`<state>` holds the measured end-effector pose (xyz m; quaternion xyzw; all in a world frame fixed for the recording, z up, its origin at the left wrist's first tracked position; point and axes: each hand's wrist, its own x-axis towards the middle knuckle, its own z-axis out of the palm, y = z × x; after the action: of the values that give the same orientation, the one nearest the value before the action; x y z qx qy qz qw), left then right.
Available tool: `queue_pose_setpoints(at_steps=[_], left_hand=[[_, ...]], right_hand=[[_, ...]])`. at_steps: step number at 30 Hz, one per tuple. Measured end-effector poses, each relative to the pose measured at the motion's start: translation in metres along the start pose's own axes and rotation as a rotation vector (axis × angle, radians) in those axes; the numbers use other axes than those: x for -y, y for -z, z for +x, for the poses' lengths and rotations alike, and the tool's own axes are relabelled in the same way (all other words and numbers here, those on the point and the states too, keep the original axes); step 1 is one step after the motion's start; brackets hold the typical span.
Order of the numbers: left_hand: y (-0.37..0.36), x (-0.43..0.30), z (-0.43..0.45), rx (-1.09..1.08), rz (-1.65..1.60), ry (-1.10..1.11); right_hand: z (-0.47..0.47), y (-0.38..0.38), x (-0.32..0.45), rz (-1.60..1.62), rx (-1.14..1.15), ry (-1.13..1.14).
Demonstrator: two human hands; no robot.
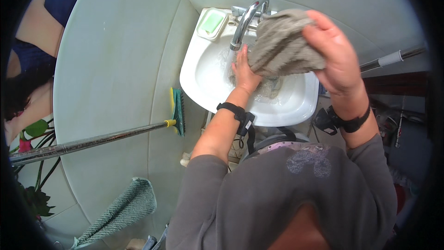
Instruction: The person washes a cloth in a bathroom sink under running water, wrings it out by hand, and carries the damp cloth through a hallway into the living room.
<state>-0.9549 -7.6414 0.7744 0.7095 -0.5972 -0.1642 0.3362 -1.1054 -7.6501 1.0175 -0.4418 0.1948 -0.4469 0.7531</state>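
Note:
A wet grey-brown cloth (286, 45) hangs from my right hand (333, 52), which grips it above the right side of the white washbasin (194, 83). My left hand (245, 73) is down inside the basin beside the running water, its fingers extended under the curved chrome faucet (248, 21). Whether its palm touches anything is hidden. More wet cloth (272, 88) lies in the water at the basin's bottom, partly hidden by my left hand and the raised cloth.
A green soap bar (212, 23) sits in a white dish (202, 34) at the basin's back left corner. Left of the basin is a green and yellow squeegee brush (178, 111) on a metal pole. A green towel (121, 211) hangs lower left; another metal pole (390, 59) is at right.

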Motion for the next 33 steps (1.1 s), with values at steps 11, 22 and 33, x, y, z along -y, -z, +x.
queue_pose_setpoints(at_steps=[11, 22, 33], left_hand=[[0.051, 0.077, 0.0, -0.244, -0.355, 0.359], [-0.01, 0.083, 0.006, 0.519, 0.582, 0.25], [0.02, 0.066, -0.006, 0.208, -0.198, 0.306]], right_hand=[[0.007, 0.098, -0.115, -0.723, -0.287, -0.296], [0.041, 0.123, -0.26, -1.844, 0.347, -0.496], [0.039, 0.138, -0.206, -1.432, 0.286, -0.21]])
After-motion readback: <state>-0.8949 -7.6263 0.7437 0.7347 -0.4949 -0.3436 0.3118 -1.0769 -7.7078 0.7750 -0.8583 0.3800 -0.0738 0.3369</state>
